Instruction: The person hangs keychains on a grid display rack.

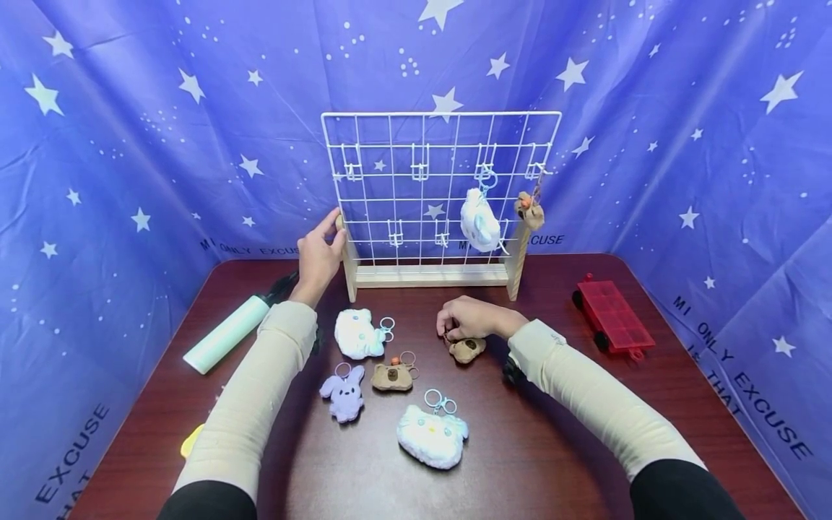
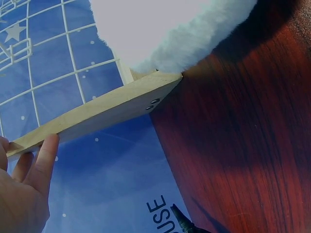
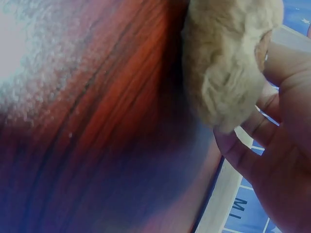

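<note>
My left hand (image 1: pixel 320 256) grips the wooden side post (image 2: pixel 97 104) of a white wire grid rack (image 1: pixel 406 200), thumb on one side and fingers on the other. Near the rack's base my right hand (image 1: pixel 477 316) pinches a brown bear-like plush keychain (image 1: pixel 466 350) by its ring end, low over the table; the right wrist view shows the plush body (image 3: pixel 226 63) beside the fingers. From the rack's hooks hang a white plush keychain (image 1: pixel 481 222) and a small brown one (image 1: pixel 529 211) at the right end.
On the table (image 1: pixel 520 455) lie a white plush keychain (image 1: pixel 357 334), a brown one (image 1: pixel 392 377), a purple rabbit one (image 1: pixel 344 396) and a white cat one (image 1: pixel 432 435). A pale green cylinder (image 1: pixel 227 336) is at left, a red cart-like tray (image 1: pixel 614 314) at right.
</note>
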`<action>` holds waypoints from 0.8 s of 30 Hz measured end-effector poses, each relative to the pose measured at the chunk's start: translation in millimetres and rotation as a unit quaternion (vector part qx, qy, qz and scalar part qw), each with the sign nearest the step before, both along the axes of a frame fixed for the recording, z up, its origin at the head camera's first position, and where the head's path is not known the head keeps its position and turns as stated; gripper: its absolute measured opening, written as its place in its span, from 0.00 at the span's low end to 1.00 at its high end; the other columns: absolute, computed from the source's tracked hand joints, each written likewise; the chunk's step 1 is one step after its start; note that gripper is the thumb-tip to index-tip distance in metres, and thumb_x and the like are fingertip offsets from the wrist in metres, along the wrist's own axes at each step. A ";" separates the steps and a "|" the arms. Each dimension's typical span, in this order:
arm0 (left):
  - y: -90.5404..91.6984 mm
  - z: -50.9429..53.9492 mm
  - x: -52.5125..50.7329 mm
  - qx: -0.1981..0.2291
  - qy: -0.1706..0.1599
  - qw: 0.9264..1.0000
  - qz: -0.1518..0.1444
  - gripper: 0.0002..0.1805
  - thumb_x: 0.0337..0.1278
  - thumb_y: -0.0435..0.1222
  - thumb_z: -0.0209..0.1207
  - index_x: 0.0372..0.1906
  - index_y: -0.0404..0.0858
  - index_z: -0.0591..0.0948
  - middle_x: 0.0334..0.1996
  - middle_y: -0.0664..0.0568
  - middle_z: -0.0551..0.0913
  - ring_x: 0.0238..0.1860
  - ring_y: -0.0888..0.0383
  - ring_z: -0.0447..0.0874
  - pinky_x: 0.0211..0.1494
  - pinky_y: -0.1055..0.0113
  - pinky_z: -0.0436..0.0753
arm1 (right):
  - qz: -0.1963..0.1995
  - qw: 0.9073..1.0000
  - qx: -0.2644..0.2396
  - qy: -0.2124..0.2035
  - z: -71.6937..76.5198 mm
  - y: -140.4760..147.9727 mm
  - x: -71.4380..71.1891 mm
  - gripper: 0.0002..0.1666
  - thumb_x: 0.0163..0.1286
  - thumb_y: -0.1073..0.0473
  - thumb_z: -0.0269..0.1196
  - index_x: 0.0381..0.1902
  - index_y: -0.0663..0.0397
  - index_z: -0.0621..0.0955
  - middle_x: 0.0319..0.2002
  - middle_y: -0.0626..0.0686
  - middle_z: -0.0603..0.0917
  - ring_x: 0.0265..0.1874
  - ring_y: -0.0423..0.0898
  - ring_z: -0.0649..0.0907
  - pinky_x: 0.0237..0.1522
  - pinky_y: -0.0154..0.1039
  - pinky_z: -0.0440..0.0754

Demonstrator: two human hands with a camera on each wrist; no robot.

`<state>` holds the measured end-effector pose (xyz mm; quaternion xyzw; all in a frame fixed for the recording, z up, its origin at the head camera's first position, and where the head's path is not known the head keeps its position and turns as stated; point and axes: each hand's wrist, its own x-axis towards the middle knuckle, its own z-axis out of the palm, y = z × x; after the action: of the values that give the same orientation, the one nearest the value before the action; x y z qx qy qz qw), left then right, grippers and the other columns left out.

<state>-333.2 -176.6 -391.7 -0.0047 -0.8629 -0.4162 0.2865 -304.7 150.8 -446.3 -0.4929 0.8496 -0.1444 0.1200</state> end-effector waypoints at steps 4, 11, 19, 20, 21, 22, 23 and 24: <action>-0.3 -0.4 -0.1 0.005 -0.004 1.000 -0.005 0.26 0.70 0.40 0.61 0.70 0.55 0.77 0.47 0.45 0.90 0.36 0.48 0.90 0.36 0.55 0.91 | -0.005 1.000 -0.006 -0.004 1.9 1.6 -0.5 0.06 0.61 0.63 0.71 0.33 0.46 0.86 0.31 0.44 0.83 0.34 0.40 0.82 0.41 0.31 0.80; 0.1 -0.1 -0.4 0.008 0.001 1.000 -0.007 0.25 0.69 0.40 0.62 0.70 0.54 0.77 0.48 0.44 0.90 0.37 0.47 0.91 0.35 0.57 0.91 | -0.013 0.999 -0.030 -0.013 9.8 5.2 -1.7 0.05 0.61 0.62 0.70 0.30 0.46 0.84 0.28 0.42 0.83 0.29 0.31 0.80 0.36 0.29 0.79; -0.7 -0.7 -1.4 0.002 -0.007 1.000 0.000 0.26 0.70 0.41 0.61 0.70 0.57 0.76 0.49 0.46 0.90 0.38 0.48 0.91 0.34 0.59 0.90 | -0.029 0.999 -0.022 -0.025 23.2 8.3 0.2 0.05 0.63 0.60 0.70 0.30 0.43 0.84 0.26 0.37 0.85 0.27 0.28 0.79 0.36 0.29 0.79; -0.8 -0.9 -1.4 0.001 -0.008 1.000 0.000 0.26 0.70 0.41 0.61 0.70 0.57 0.76 0.50 0.46 0.90 0.38 0.48 0.91 0.34 0.58 0.91 | -0.030 0.999 -0.023 -0.024 25.2 8.9 0.6 0.05 0.63 0.60 0.70 0.31 0.43 0.84 0.26 0.36 0.85 0.28 0.28 0.79 0.37 0.30 0.79; -0.8 -1.1 -1.3 0.001 -0.009 1.000 -0.001 0.26 0.70 0.41 0.61 0.70 0.57 0.76 0.50 0.46 0.90 0.38 0.48 0.91 0.34 0.58 0.91 | -0.031 0.999 -0.024 -0.021 27.4 9.5 0.9 0.05 0.64 0.60 0.70 0.31 0.43 0.85 0.27 0.36 0.85 0.28 0.28 0.80 0.38 0.30 0.80; -0.8 -1.1 -1.2 0.002 -0.009 1.000 -0.002 0.26 0.70 0.41 0.61 0.70 0.56 0.76 0.50 0.45 0.90 0.37 0.47 0.91 0.34 0.58 0.91 | -0.033 0.999 -0.026 -0.019 29.7 10.2 1.3 0.04 0.63 0.59 0.70 0.31 0.43 0.85 0.27 0.36 0.86 0.29 0.28 0.80 0.39 0.31 0.80; -0.8 -1.1 -1.2 0.002 -0.008 1.000 -0.002 0.26 0.70 0.41 0.61 0.70 0.56 0.76 0.50 0.45 0.90 0.37 0.47 0.91 0.34 0.58 0.91 | -0.034 0.999 -0.029 -0.017 32.1 11.0 1.6 0.03 0.64 0.59 0.70 0.32 0.43 0.85 0.27 0.36 0.86 0.29 0.28 0.81 0.40 0.32 0.80; -0.9 -0.9 -1.1 0.002 -0.008 1.000 -0.002 0.26 0.70 0.41 0.61 0.70 0.56 0.76 0.50 0.45 0.90 0.36 0.47 0.91 0.34 0.58 0.91 | -0.036 0.999 -0.032 -0.016 34.5 12.0 1.7 0.03 0.64 0.59 0.70 0.32 0.44 0.86 0.28 0.36 0.87 0.30 0.28 0.81 0.41 0.33 0.80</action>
<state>-334.3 -177.4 -392.6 -0.0028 -0.8643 -0.4186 0.2788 -303.0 162.8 -411.8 -0.4637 0.8595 -0.1835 0.1122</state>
